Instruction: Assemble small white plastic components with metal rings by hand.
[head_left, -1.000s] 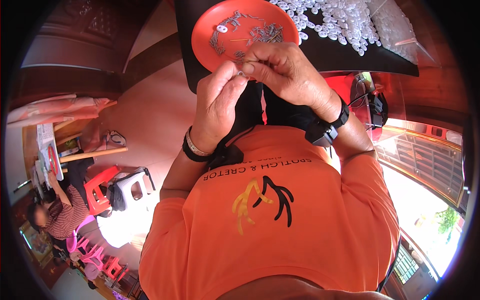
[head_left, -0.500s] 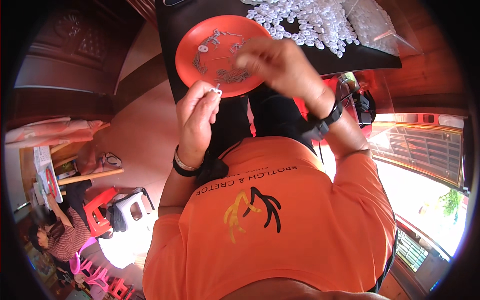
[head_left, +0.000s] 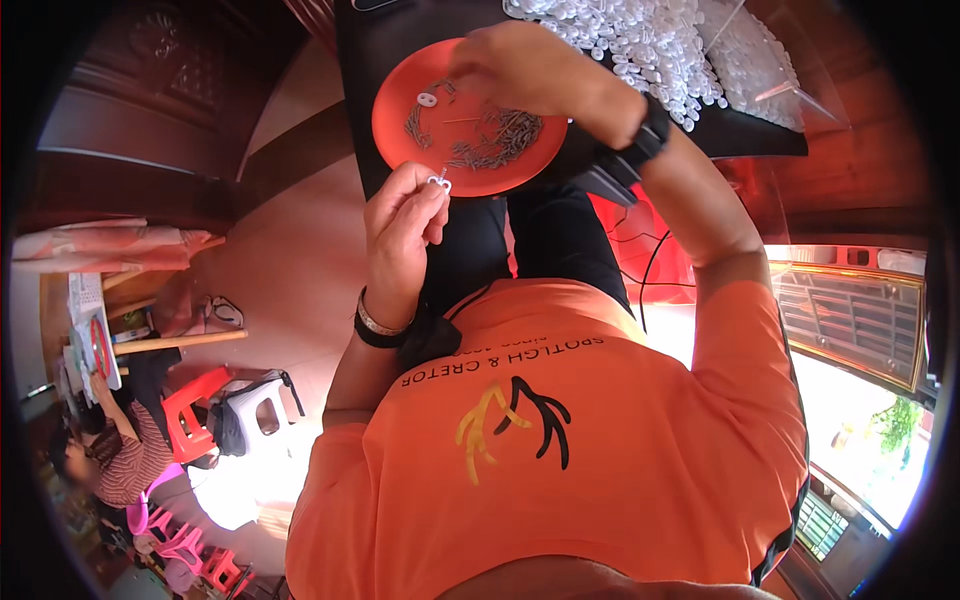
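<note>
Below orange plate, left hand pinching small white clip at fingertips, right hand over plate, grip unclear.

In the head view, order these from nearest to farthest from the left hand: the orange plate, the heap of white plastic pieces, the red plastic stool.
1. The orange plate: just above the left hand, which pinches a small white piece at the plate's lower rim.
2. The red plastic stool: lower left, on the floor.
3. The heap of white plastic pieces: upper right, beyond the plate. It is only slightly farther than the stool.
</note>
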